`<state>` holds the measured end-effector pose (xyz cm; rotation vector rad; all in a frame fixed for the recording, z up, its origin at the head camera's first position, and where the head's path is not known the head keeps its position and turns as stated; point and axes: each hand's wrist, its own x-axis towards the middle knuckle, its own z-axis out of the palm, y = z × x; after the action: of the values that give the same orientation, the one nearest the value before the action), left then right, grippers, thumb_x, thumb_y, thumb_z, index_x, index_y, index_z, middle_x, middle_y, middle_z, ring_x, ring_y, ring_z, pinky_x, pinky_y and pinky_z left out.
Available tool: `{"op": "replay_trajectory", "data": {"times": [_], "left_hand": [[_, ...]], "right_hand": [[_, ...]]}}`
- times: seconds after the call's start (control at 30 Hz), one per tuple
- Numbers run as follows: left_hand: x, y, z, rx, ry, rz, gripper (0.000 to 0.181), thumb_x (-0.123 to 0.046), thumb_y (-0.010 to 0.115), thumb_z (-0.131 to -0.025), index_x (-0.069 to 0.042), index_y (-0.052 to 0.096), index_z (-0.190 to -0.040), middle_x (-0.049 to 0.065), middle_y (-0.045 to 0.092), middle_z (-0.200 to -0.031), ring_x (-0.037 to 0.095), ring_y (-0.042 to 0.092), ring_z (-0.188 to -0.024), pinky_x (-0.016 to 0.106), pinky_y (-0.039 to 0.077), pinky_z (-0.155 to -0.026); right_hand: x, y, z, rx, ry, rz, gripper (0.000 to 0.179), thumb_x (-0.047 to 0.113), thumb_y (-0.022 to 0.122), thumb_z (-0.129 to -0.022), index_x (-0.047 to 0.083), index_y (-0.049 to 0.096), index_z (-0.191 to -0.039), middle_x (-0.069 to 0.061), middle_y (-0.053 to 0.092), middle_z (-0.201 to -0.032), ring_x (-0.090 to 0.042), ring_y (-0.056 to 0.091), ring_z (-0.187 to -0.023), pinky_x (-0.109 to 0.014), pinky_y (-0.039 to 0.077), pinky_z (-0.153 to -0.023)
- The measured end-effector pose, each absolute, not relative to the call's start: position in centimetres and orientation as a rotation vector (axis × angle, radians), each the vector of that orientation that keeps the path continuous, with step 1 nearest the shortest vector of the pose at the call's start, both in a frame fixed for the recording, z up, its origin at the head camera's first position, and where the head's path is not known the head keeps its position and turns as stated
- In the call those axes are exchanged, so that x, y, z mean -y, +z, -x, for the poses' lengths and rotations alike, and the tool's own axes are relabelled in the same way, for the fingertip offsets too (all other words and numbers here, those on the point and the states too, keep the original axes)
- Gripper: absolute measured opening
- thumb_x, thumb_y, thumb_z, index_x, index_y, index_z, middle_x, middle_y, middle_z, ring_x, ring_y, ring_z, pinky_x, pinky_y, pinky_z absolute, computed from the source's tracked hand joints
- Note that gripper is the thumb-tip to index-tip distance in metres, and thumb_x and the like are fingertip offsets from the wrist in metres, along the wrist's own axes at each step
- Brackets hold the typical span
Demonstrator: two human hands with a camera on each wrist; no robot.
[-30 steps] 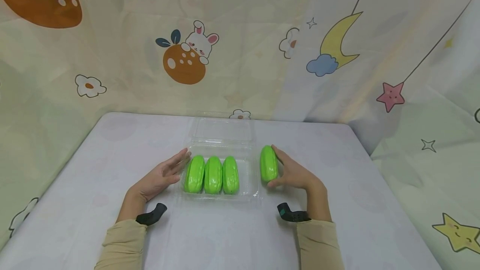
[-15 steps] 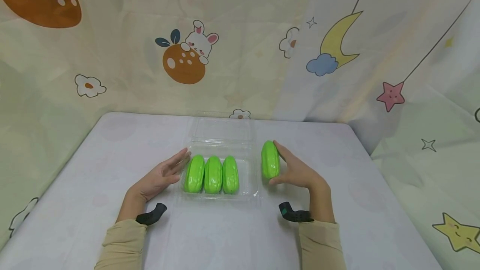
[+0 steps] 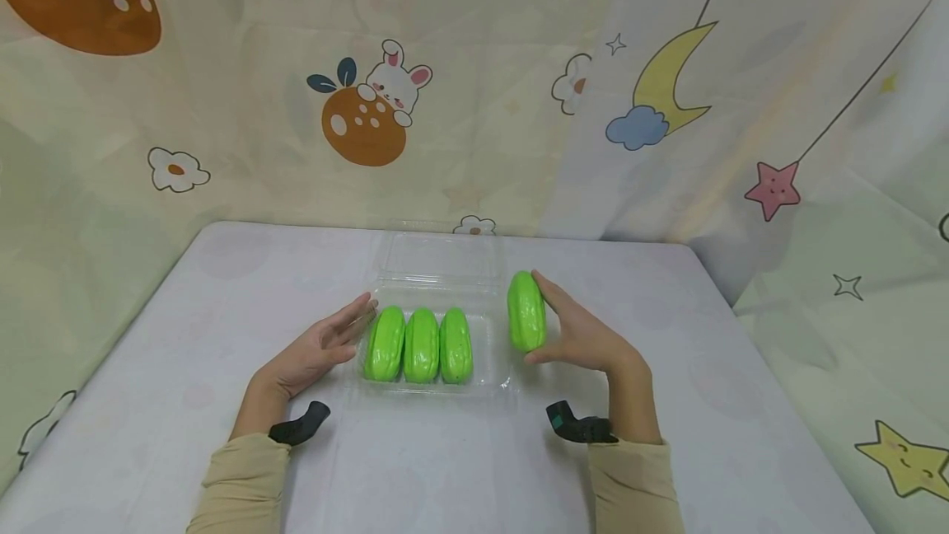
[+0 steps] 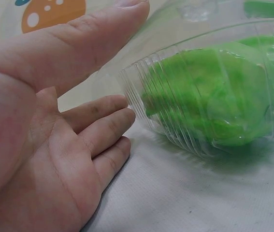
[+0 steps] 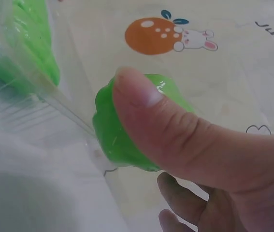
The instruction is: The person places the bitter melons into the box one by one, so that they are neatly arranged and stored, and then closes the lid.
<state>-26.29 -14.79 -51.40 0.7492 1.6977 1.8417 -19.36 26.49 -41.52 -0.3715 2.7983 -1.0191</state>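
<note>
My right hand [image 3: 582, 334] pinches a glossy bright green, ribbed, cucumber-shaped piece [image 3: 526, 313] by its two ends, just right of a clear plastic clamshell box [image 3: 491, 353]. In the right wrist view the thumb [image 5: 141, 113] lies across the lobed near end of that green piece [image 5: 108, 140]. Three similar green pieces [image 3: 422, 346] lie side by side in the box, filling its left and middle. At the box's left wall, my left hand [image 3: 315, 351] holds its fingers extended; the left wrist view puts the fingertips [image 4: 120, 118] right beside the ridged plastic.
The box's transparent lid [image 3: 442, 258] is folded back towards the rear of the white table [image 3: 460, 468]. A printed cloth [image 3: 489, 105] hangs behind the table. A black wrist camera [image 3: 582, 425] juts inward from the right wrist, another black camera [image 3: 300, 425] from the left.
My right hand has raised the green piece and carried it slightly away, then back left towards the box. The left hand and the box have stayed put.
</note>
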Motion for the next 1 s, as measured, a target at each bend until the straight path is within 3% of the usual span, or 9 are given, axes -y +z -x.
{"op": "replay_trajectory", "data": {"times": [0.3,1.0], "left_hand": [[14.8,-51.4,26.3,-1.703,1.839,-0.752,0.078,0.0,0.055,-0.092,-0.02,0.012,-0.154,0.009,0.005,-0.161,0.028,0.0,-0.148,0.007,0.027,-0.104],[14.7,-51.1,26.0,-1.696,1.844,-0.742,0.078,-0.002,0.055,-0.093,-0.021,0.012,-0.154,0.008,0.004,-0.161,0.028,-0.001,-0.148,0.008,0.028,-0.103]], "right_hand": [[-25.6,-41.4,19.5,-2.786,-1.018,0.427,0.124,0.034,0.089,-0.063,0.019,0.006,-0.154,0.004,0.01,-0.16,-0.018,0.011,-0.148,-0.046,0.019,-0.117],[-23.0,-41.9,19.8,-2.743,-0.927,0.482,0.123,0.037,0.087,-0.065,0.016,0.006,-0.154,0.001,0.009,-0.161,-0.019,0.01,-0.148,-0.043,0.017,-0.118]]}}
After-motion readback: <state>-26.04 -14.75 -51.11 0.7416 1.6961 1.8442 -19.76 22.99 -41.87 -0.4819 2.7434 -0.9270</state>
